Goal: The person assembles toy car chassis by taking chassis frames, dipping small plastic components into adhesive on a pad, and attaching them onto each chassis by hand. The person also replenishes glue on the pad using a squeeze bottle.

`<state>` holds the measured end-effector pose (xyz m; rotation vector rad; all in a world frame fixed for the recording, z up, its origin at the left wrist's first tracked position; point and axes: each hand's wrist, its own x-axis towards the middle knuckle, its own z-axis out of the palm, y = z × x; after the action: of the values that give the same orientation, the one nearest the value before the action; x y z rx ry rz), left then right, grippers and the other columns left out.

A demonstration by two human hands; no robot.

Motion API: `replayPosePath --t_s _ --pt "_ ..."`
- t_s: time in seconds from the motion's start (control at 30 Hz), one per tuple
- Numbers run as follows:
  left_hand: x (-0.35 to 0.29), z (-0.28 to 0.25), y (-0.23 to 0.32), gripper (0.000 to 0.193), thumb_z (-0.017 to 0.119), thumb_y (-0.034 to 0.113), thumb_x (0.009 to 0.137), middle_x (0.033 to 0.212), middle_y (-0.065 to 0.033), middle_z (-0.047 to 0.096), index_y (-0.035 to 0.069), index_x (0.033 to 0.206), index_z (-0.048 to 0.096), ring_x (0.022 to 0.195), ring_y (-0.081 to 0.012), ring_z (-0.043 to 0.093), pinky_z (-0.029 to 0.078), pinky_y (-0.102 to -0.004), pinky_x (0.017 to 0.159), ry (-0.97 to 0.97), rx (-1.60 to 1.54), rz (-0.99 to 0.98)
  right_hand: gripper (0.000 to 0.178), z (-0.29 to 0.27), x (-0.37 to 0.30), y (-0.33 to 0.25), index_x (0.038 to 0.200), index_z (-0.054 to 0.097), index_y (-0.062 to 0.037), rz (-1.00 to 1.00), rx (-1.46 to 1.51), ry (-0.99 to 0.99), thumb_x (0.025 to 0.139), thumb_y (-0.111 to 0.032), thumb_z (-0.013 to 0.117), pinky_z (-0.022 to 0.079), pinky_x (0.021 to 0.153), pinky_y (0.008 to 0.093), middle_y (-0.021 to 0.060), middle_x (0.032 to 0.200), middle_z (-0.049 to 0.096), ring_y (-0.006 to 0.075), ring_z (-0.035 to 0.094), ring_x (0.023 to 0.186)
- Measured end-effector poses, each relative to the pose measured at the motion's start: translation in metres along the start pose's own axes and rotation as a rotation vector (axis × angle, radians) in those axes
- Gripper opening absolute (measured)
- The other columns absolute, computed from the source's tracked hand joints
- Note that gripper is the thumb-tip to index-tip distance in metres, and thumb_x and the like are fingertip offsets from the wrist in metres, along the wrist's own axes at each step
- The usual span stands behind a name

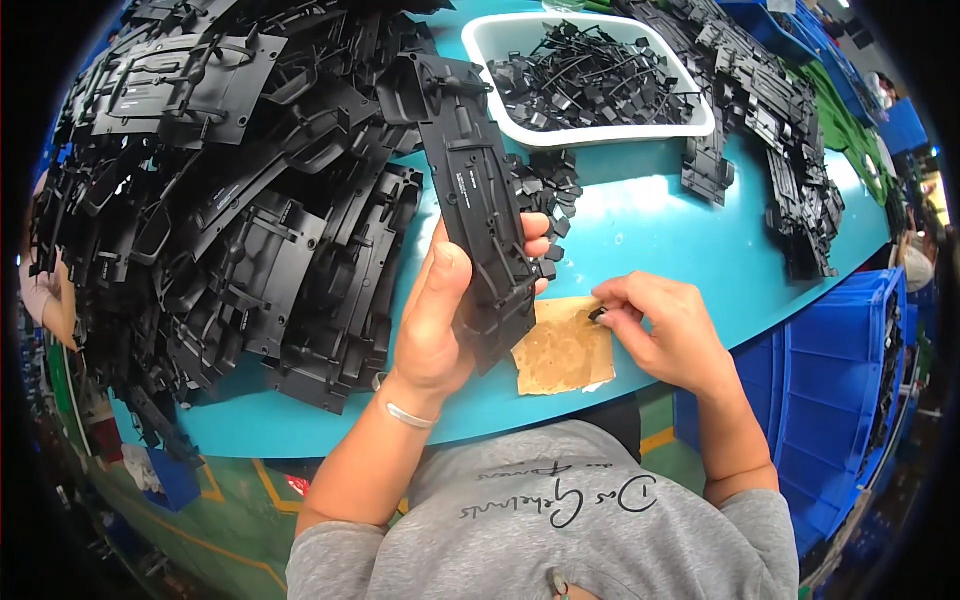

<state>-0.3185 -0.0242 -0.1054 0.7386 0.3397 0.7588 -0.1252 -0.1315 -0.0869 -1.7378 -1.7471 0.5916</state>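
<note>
"Black plastic panel (475,200), where do you see it?"

"In the left hand (435,325), just left of the tan sheet (563,352) on the teal table (655,240), its far end reaching well beyond that sheet. The thumb presses one long edge while the fingertips curl round the other."

"And the right hand (665,330)?"

"At the sheet's far right corner, thumb and forefinger pinched together on a small black piece (598,313). I can't tell from here whether the piece touches the sheet."

"What stands around them?"

"Blue crates (830,410), right of the sheet, beside the table. Left of the sheet, a tall heap of similar panels (265,265). Just beyond the sheet, loose black pieces (550,185) lie jumbled; farther beyond is a white tub (610,137) full of more. Beyond and right of the sheet, another stack of panels (765,105)."
</note>
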Motion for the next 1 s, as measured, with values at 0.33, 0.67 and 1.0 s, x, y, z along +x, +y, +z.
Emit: replayPosePath --t_s 0.33,0.67,1.0 --pt "0.0 0.0 0.0 0.061 0.045 0.051 0.096 0.126 -0.0138 0.052 0.004 0.134 0.035 0.113 -0.0187 0.053 0.047 -0.0351 0.093 -0.006 0.007 0.001 0.008 0.01 0.005 -0.002 0.08 0.065 -0.0038 -0.207 -0.303 0.044 0.074 -0.002 0.069 0.048 0.056 0.0356 0.008 0.072 0.06 0.026 0.061 0.065" --pt "-0.001 -0.001 -0.002 0.077 0.032 0.059 0.096 0.133 -0.022 0.049 -0.006 0.136 0.038 0.118 -0.0263 0.054 0.05 -0.0393 0.094 0.004 0.106 0.023 0.01 0.014 0.003 0.002 0.081 0.063 -0.0062 -0.221 -0.275 0.034 0.072 -0.004 0.067 0.049 0.06 0.0365 0.0064 0.075 0.058 0.0251 0.06 0.068" --pt "-0.002 0.0 -0.002 0.076 0.032 0.059 0.096 0.132 -0.0226 0.049 -0.006 0.136 0.039 0.118 -0.0268 0.054 0.051 -0.0396 0.094 0.018 0.105 0.021 0.013 0.011 -0.004 0.002 0.082 0.065 -0.0064 -0.247 -0.228 0.041 0.07 -0.002 0.068 0.049 0.059 0.0351 0.0059 0.075 0.058 0.0244 0.06 0.068"
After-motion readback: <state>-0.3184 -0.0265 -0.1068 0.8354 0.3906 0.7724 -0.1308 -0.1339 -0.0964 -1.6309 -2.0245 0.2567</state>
